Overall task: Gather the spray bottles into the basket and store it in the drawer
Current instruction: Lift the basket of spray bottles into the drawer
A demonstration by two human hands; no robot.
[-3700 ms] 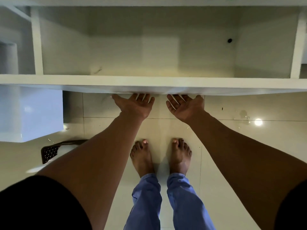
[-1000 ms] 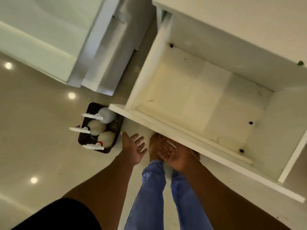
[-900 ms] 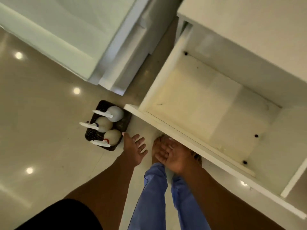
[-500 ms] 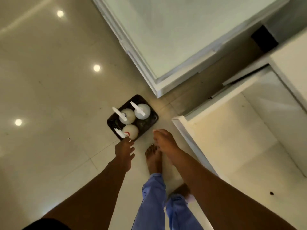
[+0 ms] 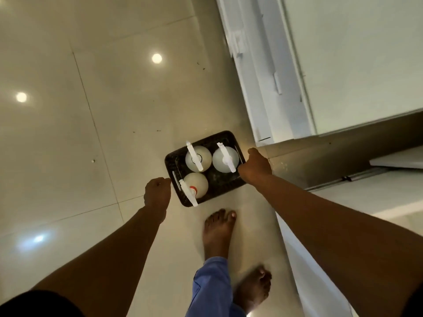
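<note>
With one of the hands at each short end of the dark basket (image 5: 225, 183), the person is placed to lift it level, which should keep its load upright. The right hand (image 5: 256, 165) is curled over the far rim; the left hand (image 5: 157, 193) is loosely closed just beside the near handle slot, and whether it grips cannot be told. The basket sits on the floor (image 5: 91, 133) and holds three spray bottles (image 5: 198, 158), standing upright, nozzles up. The drawer (image 5: 343, 202) stands open to the right.

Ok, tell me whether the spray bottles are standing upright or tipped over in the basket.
Upright. All three spray bottles in the dark basket show round tops from above, white spray heads on top.
</note>
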